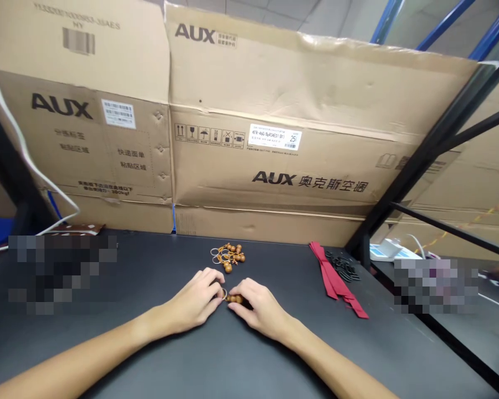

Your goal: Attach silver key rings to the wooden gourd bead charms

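Low over the black table, both hands meet around one keychain [234, 298] with brown gourd-shaped wooden beads and a metal ring. My left hand [202, 296] is closed, its thumb and fingers pinching the ring end. My right hand [260, 307] curls over the wooden beads, with thumb and fingers on either side of them. Part of the beads is hidden under the right fingers. Just beyond the hands lies a small pile of similar keychains [229, 256], with silver rings, orange cords and brown beads.
Red fabric strips [336, 280] and a heap of black cords [343, 266] lie to the right. Cardboard sheets [270, 160] stand along the table's back edge. A black metal frame [419, 160] slants up at right. A white cable [33, 160] hangs at left.
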{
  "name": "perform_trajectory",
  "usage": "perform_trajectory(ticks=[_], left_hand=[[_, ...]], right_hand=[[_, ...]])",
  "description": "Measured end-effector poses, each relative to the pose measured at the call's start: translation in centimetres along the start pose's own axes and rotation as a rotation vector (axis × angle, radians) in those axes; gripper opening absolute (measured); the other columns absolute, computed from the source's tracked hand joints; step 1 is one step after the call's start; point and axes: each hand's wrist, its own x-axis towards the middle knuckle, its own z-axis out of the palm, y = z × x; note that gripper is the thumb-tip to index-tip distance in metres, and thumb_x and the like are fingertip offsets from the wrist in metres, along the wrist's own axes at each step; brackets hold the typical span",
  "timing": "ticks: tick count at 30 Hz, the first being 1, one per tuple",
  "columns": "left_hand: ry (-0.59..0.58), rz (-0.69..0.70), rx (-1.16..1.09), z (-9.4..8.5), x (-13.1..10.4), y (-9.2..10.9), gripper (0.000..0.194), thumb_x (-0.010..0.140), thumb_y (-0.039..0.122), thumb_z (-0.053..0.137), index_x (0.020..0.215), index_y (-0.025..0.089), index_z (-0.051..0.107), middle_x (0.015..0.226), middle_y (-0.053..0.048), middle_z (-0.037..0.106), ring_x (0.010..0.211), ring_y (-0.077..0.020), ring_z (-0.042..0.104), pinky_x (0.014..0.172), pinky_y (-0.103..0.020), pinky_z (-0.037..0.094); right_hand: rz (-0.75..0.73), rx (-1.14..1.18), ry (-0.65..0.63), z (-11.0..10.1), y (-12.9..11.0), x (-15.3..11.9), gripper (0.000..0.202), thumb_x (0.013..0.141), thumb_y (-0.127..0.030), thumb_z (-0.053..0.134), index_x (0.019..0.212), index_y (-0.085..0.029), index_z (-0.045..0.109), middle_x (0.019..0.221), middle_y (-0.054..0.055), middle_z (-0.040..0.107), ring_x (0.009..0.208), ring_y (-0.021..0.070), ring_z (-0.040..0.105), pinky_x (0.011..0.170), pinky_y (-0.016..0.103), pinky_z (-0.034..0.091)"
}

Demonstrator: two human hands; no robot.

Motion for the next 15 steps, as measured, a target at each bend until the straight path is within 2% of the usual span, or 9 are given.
perform_trajectory(ticks=[6,11,15], left_hand=[[-0.037,0.032,-0.060,0.08,-0.01,-0.38,0.017,0.096,0.010,0.040,0.089,0.020,0.052,0.114,-0.008,0.052,0.103,-0.0221,0.050,0.090,-0.037,0.044],[-0.067,0.009,-0.060,-0.39,-0.17,-0.03,0.010,0.097,0.017,0.045,0.092,0.020,0.053,0.117,-0.009,0.051,0.109,-0.0230,0.048,0.095,-0.039,0.042],[-0.036,-0.037,-0.039,-0.60,-0.23,0.52,0.005,0.093,0.022,0.054,0.089,0.019,0.053,0.114,-0.008,0.052,0.107,-0.0241,0.050,0.092,-0.040,0.042]], right_hand=[[0.060,-0.063,0.049,-0.27,0.72,0.06,0.006,0.092,-0.025,0.058,0.093,-0.020,0.062,0.088,0.006,0.066,0.082,0.0207,0.056,0.075,0.034,0.049],[0.053,-0.047,0.007,-0.48,0.98,-0.12,0.009,0.093,-0.024,0.057,0.096,-0.019,0.063,0.093,0.007,0.063,0.088,0.0207,0.056,0.081,0.036,0.049],[0.026,-0.010,-0.022,-0.69,0.81,-0.18,0.013,0.095,-0.023,0.053,0.101,-0.019,0.064,0.097,0.008,0.062,0.092,0.0209,0.055,0.084,0.037,0.049]])
